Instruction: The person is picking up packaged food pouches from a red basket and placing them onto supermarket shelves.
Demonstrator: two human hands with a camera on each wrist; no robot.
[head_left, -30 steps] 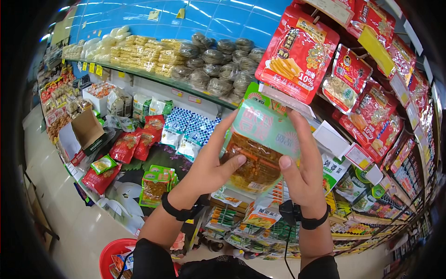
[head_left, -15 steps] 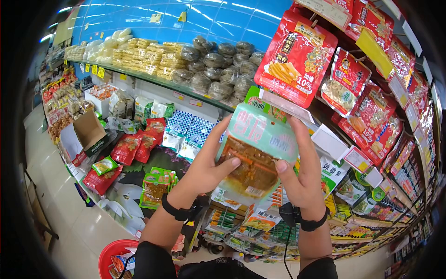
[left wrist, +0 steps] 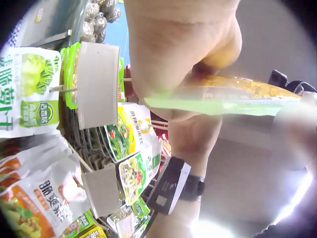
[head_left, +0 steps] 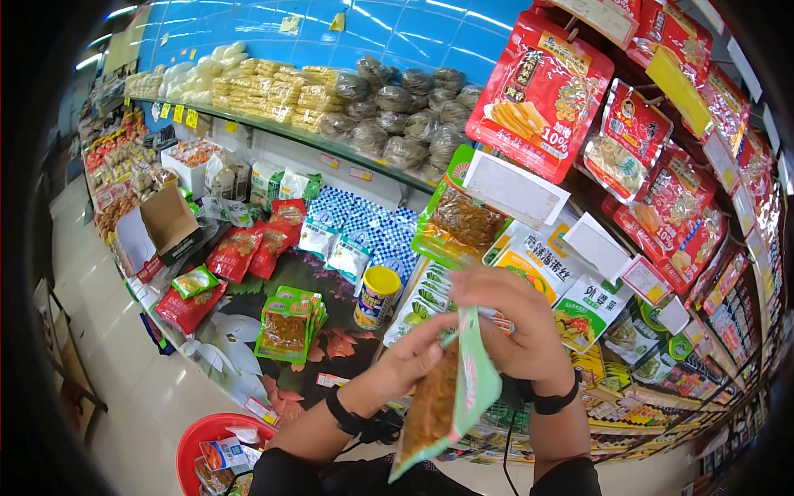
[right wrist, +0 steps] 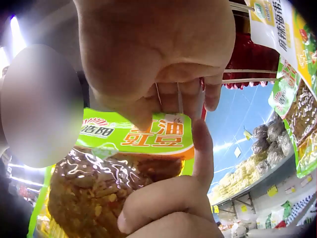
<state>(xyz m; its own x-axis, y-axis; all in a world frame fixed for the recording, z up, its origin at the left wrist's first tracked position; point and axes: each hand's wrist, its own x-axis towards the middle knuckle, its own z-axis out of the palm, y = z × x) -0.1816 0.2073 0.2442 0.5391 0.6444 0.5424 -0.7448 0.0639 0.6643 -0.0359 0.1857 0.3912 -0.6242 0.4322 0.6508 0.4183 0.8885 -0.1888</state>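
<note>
A green-edged packet of pickled beans [head_left: 442,397] is held between both hands, nearly edge-on to the head camera. The right hand [head_left: 517,326] pinches its top edge, the thumb on the printed front and the fingers behind. Lower down, the left hand [head_left: 405,360] grips the side of the packet, one of its digits lying across the clear window in the right wrist view. Brown pickle fills the window [right wrist: 94,188] beneath orange lettering. Similar green packets [head_left: 463,215] hang behind a white tag, and a small stack of them [head_left: 285,326] lies on the flowered counter.
A yellow-lidded can [head_left: 377,298] stands on the counter beside blue-checked bags [head_left: 327,223]. Red bags [head_left: 236,252] and an open cardboard box [head_left: 169,219] lie further left. Hanging racks with red pouches [head_left: 542,95] rise at the right. A red basket [head_left: 186,438] holds several packets below.
Both hands have come down and towards the body with the packet. It has turned from face-on to nearly edge-on, uncovering the can and the hanging packets behind.
</note>
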